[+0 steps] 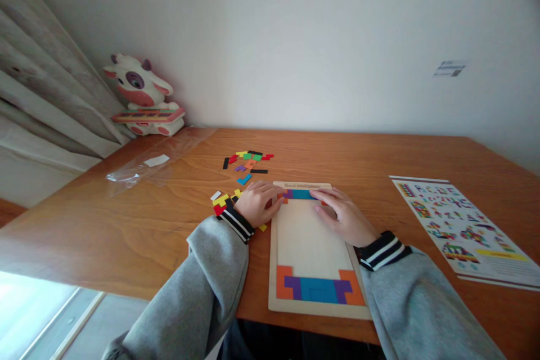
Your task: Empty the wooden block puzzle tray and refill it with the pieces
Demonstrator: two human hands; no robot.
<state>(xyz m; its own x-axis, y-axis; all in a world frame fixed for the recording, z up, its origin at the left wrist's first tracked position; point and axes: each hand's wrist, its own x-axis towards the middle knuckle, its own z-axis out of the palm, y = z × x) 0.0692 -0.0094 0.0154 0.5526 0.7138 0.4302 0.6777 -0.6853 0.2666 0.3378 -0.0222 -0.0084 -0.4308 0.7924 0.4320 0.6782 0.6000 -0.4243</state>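
Observation:
A wooden puzzle board (312, 236) lies in front of me with a bare pale middle. Along its near edge sits a row of orange, purple and blue pieces (319, 291). Another row, with a blue piece (301, 194) in its middle, runs along the far edge. My left hand (258, 203) rests over the far left corner, fingertips on the orange and purple pieces there, thumb apart. From the other side my right hand (345, 212) reaches in with fingers stretched and spread, touching the far right pieces. Its fingers partly cover an orange piece. Neither hand grips anything visible.
Loose coloured pieces (250, 163) lie beyond the board to the left; more yellow and red pieces (220, 202) sit beside my left wrist. A clear plastic bag (139, 171) and a cow toy (145, 95) are at left. A printed pattern sheet (459, 225) lies right.

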